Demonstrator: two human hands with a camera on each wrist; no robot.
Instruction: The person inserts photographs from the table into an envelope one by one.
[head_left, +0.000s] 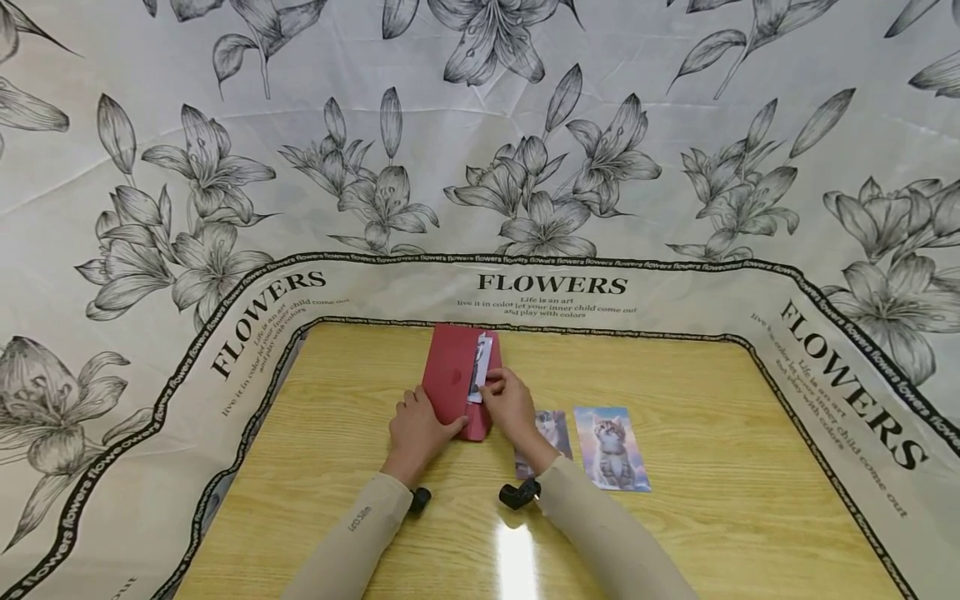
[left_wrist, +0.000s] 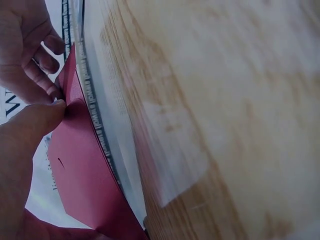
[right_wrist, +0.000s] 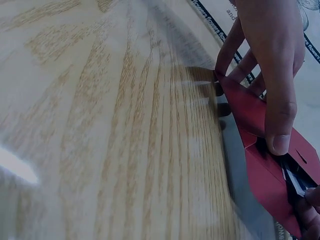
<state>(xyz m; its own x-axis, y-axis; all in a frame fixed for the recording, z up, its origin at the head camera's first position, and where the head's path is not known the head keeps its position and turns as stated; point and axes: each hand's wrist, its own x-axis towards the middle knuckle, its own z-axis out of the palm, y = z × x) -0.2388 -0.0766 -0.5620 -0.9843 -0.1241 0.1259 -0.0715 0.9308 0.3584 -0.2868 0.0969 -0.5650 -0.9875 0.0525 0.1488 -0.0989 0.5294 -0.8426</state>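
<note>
A red envelope (head_left: 450, 375) is held at its near left edge by my left hand (head_left: 420, 425), thumb on the front. In the right wrist view, the left thumb (right_wrist: 280, 135) lies beside the envelope's opening and the fingers are behind it. A white-edged picture card (head_left: 482, 367) sits partly inside the envelope along its right side. My right hand (head_left: 512, 408) pinches the card's edge between thumb and finger. Two cat picture cards lie on the table to the right: a kitten card (head_left: 612, 450) in full view, and another (head_left: 553, 433) partly hidden under the right forearm.
The wood-grain table (head_left: 337, 517) has a glossy surface with a bright reflection near its front. A flower-printed cloth (head_left: 390, 300) hangs around the back and sides. Black wrist cameras (head_left: 519, 494) sit on the inner side of each wrist.
</note>
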